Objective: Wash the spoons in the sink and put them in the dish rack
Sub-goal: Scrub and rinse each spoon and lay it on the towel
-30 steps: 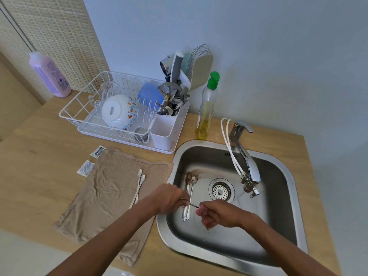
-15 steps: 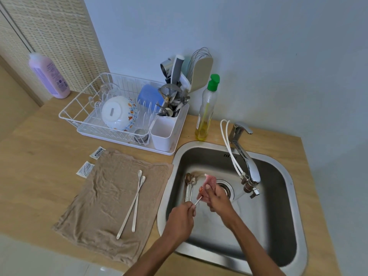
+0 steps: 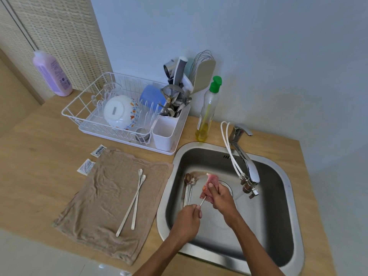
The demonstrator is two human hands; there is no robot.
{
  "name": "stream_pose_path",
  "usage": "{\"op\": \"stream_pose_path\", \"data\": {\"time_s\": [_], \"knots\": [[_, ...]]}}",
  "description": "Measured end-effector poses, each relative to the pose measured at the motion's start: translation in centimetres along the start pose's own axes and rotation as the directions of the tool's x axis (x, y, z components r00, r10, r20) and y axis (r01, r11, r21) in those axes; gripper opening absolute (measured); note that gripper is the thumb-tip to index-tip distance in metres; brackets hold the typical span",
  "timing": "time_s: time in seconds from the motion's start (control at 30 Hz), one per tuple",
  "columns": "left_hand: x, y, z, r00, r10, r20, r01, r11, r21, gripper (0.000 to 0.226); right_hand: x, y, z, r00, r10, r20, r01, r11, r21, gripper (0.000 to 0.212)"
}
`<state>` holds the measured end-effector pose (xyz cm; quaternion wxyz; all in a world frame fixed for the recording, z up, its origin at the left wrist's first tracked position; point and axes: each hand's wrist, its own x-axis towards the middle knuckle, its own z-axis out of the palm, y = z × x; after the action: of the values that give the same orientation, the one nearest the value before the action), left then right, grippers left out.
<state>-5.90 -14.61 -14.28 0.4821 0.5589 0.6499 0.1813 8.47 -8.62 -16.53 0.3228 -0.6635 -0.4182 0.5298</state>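
Head view, nearest first: the left hand is closed in a pinch grip on the handle end of a spoon, low over the near part of the sink. The spoon's long axis runs up and to the right, away from that hand, and its bowl end is buried in a red mesh scrubber that the right hand holds wrapped around it, fingers closed. So the scrubbing hand is the one nearer the bowl, and any stroke would run along that slanted handle line.

Just left of the scrubber, two more spoons lie on the sink floor, handles toward the person, bowls away. On the tabletop to the left, a brown towel carries two long pale spoons side by side. Farther back stands the dish rack, its white cutlery holder nearest the sink.
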Motion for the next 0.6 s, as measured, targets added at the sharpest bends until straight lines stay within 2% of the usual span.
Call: {"op": "stream_pose_path", "data": {"time_s": [0.07,0.1,0.17,0.2,0.23,0.27,0.33,0.37,0.4,0.47,0.53,0.6], "knots": [[0.0,0.1,-0.4,1.000,0.002,0.012,-0.002,1.000,0.011,0.036,0.4,-0.1,0.2,0.995,-0.092,-0.032,0.088,0.989,-0.121,0.025],[0.0,-0.1,-0.8,1.000,0.013,0.022,-0.014,0.999,0.040,0.036,0.7,-0.1,-0.1,0.993,-0.120,0.003,0.119,0.977,-0.177,0.024],[0.0,-1.0,-2.4,0.995,0.084,0.046,-0.089,0.989,0.115,0.037,0.8,-0.6,-0.9,0.975,-0.132,0.177,0.158,0.976,-0.147,0.018],[0.2,-1.4,-3.6,0.988,0.138,0.073,-0.148,0.977,0.154,0.037,0.8,-1.0,-1.7,0.949,-0.146,0.278,0.202,0.961,-0.186,0.015],[0.6,-1.6,-4.9,0.973,0.196,0.121,-0.217,0.956,0.199,0.036,0.9,-1.6,-2.5,0.915,-0.158,0.372,0.282,0.909,-0.307,0.015],[1.3,-1.8,-6.2,0.951,0.246,0.186,-0.289,0.923,0.255,0.035,0.8,-2.0,-3.1,0.873,-0.123,0.472,0.346,0.838,-0.422,0.015],[2.8,-1.3,-8.4,0.895,0.318,0.314,-0.429,0.806,0.407,0.032,0.4,-2.6,-3.6,0.778,0.005,0.629,0.424,0.733,-0.531,0.014],[3.4,-0.8,-9.3,0.870,0.334,0.363,-0.481,0.737,0.475,0.031,0.5,-2.7,-3.7,0.736,0.036,0.676,0.452,0.717,-0.531,0.017],[4.0,-0.4,-9.8,0.850,0.350,0.393,-0.518,0.686,0.511,0.030,0.4,-3.1,-3.6,0.704,0.043,0.708,0.451,0.743,-0.494,0.018],[4.6,-0.1,-10.2,0.843,0.392,0.367,-0.534,0.690,0.489,0.030,0.1,-3.4,-3.6,0.756,-0.025,0.654,0.343,0.867,-0.362,0.018],[4.1,-0.2,-9.2,0.891,0.377,0.253,-0.449,0.814,0.369,0.032,0.6,-2.8,-3.4,0.890,-0.168,0.425,0.298,0.918,-0.262,0.019],[2.8,-0.5,-6.6,0.958,0.258,0.129,-0.281,0.936,0.212,0.034,0.9,-1.5,-2.2,0.958,-0.243,0.152,0.273,0.934,-0.228,0.018]]}}
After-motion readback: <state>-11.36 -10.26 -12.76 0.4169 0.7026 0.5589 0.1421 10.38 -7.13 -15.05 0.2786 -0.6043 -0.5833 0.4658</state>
